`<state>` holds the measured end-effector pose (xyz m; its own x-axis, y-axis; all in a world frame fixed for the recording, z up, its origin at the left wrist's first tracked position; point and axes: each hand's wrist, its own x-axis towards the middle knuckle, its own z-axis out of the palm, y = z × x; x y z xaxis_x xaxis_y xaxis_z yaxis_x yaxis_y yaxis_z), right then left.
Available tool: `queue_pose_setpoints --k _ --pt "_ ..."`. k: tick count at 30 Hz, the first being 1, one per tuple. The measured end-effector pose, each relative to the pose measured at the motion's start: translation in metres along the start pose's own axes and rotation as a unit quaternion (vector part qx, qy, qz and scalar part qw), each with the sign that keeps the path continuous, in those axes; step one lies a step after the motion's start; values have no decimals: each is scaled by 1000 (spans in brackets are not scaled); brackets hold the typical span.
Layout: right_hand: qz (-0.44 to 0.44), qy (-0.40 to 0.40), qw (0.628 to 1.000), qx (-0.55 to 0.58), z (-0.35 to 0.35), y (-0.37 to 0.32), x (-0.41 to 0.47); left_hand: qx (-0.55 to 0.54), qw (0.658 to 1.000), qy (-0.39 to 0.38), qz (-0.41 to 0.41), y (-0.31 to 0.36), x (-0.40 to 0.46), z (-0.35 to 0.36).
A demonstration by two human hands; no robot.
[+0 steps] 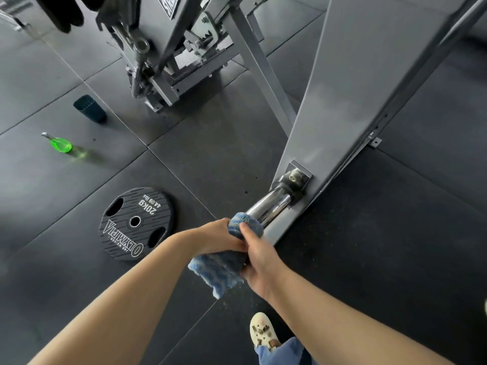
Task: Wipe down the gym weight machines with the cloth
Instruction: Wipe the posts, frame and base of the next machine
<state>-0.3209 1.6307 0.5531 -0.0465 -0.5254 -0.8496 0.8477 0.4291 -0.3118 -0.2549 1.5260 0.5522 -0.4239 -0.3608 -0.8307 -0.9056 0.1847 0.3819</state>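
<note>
At the bottom of the frame, a cream clog (pixel 263 331) and a blue trouser hem are showing on the dark rubber floor (pixel 369 259). Two bare forearms are reaching up from the lower corners and meeting just below centre.

The right hand (pixel 259 262) is curling around a blue striped cloth (pixel 218 270), its thumb pressing the upper fold. The left hand (pixel 221 237) is gripping the same cloth from the left side, knuckles uppermost. Both hands are holding the cloth wrapped around the near end of a chrome weight peg (pixel 271 204); a loose tail of cloth is hanging down towards the lower left.

The peg's long axis is running diagonally, from the hands at centre up and to the right, where it is joining a bolted bracket on a grey steel machine frame (pixel 355 88). The bare, shiny length is lying beyond the hands (up and right of them), so the next wipe would seemingly be sliding along that line towards the bracket. The two hands are sitting about equally near.

Left of the hands, a black 20kg plate (pixel 135 222) is lying flat. Farther off, at the left, a green bottle (pixel 59 144) is lying on its side and a dark cup (pixel 89 108) is standing. More grey machinery (pixel 171 61) is filling the top centre.
</note>
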Motion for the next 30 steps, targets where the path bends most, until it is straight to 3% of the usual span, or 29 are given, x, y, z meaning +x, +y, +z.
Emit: queue_pose_setpoints --k 7,12,14,16,18,19,21,23,24,26,28,30 --pt "32 55 995 -74 9 4 -6 128 989 60 -34 11 -44 10" --pt "13 55 995 -87 8 10 -25 319 945 77 -6 23 -71 3" --pt "-47 71 994 -63 11 5 -36 264 954 140 21 33 -79 -5" --pt "-171 143 972 -72 12 -15 -50 101 956 262 81 52 -87 -14" --pt "-363 230 894 -124 12 -48 -75 -81 908 371 179 86 -98 -19" --pt "-478 255 827 -152 15 -68 -93 -162 870 404 233 106 -106 -21" --pt "-698 273 639 -172 23 -110 -132 -278 792 433 328 151 -122 -28" --pt "-823 270 451 -215 24 -144 -152 -326 720 452 414 191 -134 -38" --pt "-850 269 385 -238 21 -159 -155 -345 684 459 450 209 -137 -44" --pt "-864 274 302 -296 24 -188 -165 -388 634 447 497 239 -137 -58" --pt "-843 299 238 -378 25 -205 -173 -430 623 386 527 258 -131 -66" --pt "-784 340 163 -493 28 -210 -178 -433 635 359 530 263 -125 -64"
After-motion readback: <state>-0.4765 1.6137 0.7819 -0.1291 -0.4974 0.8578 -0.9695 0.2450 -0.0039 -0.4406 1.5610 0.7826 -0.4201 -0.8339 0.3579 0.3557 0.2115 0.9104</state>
